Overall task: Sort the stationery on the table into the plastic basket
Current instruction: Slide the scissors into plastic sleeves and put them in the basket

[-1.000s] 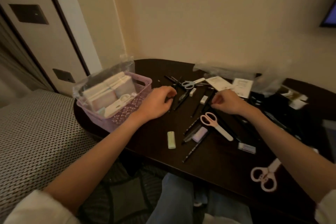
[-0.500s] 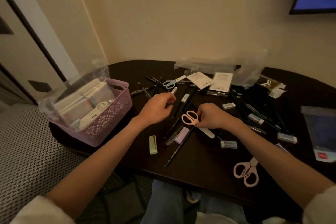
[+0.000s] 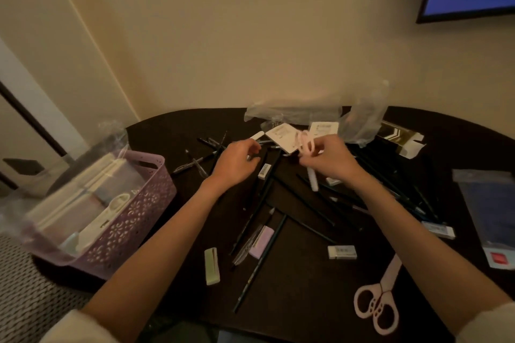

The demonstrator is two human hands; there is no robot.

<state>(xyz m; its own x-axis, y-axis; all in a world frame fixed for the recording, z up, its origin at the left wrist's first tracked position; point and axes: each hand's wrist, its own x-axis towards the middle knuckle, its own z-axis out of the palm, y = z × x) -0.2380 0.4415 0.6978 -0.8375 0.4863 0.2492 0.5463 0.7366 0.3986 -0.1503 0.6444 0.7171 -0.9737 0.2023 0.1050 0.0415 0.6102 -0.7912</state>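
1. On the dark surface [image 3: 306, 301], the largest hazard is the plastic basket [image 3: 131, 234]: it sits at the left edge, already packed with bagged goods, and by my judgement a hard drop into it could tip it towards the bed beside it.
2. Above the middle of the surface, the right hand [image 3: 331, 160] grips pink scissors [image 3: 306, 145], loops up, capped blade hanging down. The view is blurred, so the grip may be loose; a slip would drop them among the pencils [image 3: 267, 203].
3. Just left of it, the left hand [image 3: 237, 161] hovers with fingers curled; I cannot tell whether it pinches anything. Its sweep could roll the pens [image 3: 195, 163] off the edge.
4. Counts, largest first: dark pencils and pens, too many and too tangled to number; three white erasers [image 3: 342, 252], perhaps a fourth under the right wrist; two pairs of pink scissors, the other [image 3: 379, 303] lying near the right forearm; one green eraser [image 3: 212, 266]; one lilac eraser [image 3: 261, 241]; one basket.
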